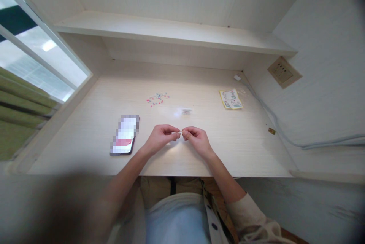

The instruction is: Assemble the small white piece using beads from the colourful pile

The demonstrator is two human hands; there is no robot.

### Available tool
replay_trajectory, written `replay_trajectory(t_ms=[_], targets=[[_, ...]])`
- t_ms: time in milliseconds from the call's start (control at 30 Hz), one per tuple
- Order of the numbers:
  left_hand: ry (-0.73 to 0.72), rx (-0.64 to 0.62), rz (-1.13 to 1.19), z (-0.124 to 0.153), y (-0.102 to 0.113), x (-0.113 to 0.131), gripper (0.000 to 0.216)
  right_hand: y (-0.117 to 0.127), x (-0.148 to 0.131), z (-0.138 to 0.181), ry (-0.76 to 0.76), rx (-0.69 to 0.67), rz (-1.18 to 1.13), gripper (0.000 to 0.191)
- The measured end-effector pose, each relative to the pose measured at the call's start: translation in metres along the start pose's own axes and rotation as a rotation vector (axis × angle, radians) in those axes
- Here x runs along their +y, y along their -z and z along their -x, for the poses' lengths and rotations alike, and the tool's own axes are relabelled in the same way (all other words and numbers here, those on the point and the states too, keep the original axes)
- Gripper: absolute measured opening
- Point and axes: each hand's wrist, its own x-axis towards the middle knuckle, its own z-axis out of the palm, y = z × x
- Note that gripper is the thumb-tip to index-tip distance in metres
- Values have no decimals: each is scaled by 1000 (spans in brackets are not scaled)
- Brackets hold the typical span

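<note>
A wall socket (284, 72) sits above a grey cable (327, 144); a green curtain (23, 116) hangs by the window (37, 42).

This is looking like a private room, in a home or a dormitory, with a study nook: a pale wood-grained desk (245, 141) is spanning the space beneath a built-in shelf (171, 31), a green curtain (21, 118) is hanging at left, and grey cables (270, 114) are trailing below a wall socket (284, 72).

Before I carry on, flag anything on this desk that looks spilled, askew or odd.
The small pink and blue pieces lie scattered, in no neat order, beyond the phone; the printed sheet at right sits slightly askew.
</note>
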Motion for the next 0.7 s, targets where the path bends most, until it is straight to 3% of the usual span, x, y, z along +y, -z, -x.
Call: replay_trajectory(t_ms=[700], targets=[[53, 5, 34, 0, -1, 1, 33, -1, 0, 0, 8, 13, 13, 23]])
